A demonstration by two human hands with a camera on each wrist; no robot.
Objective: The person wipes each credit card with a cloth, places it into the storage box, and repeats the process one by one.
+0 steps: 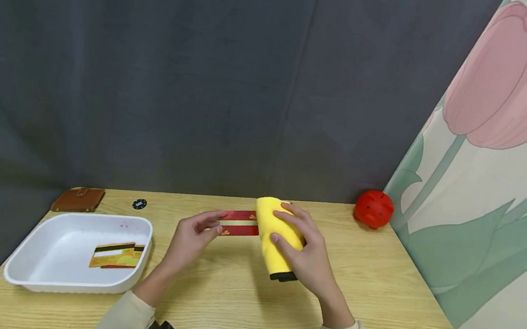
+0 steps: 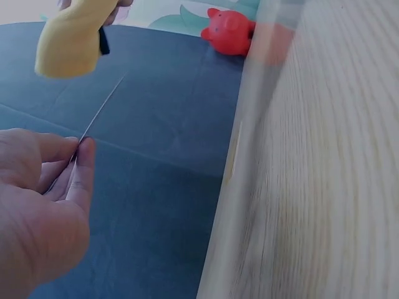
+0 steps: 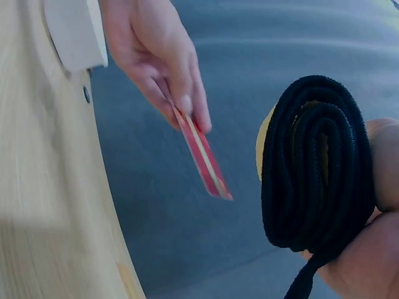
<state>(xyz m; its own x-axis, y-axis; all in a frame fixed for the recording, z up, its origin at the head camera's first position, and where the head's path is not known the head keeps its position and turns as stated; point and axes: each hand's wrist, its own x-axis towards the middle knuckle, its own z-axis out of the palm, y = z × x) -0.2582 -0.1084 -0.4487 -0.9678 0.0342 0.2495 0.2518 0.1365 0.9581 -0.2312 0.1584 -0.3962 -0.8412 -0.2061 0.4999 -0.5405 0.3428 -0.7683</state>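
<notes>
My left hand (image 1: 193,240) pinches the end of a flat red card (image 1: 244,230) with a cream stripe along its middle, held above the table between thumb and fingers. In the left wrist view the card is seen edge-on as a thin line. My right hand (image 1: 307,251) grips a rolled yellow cloth (image 1: 275,237) with black edging, tilted in the air. Its black spiral end (image 3: 315,168) faces the right wrist camera. From the head, the card's right end meets the cloth's outline; both wrist views show a gap between them.
A white plastic tray (image 1: 57,250) stands at the left with yellow bank cards (image 1: 114,253) in it. Behind it lie a brown leather wallet (image 1: 79,199) and a black round chip (image 1: 139,204). At the table's back right corner sits a red piggy bank (image 1: 373,209).
</notes>
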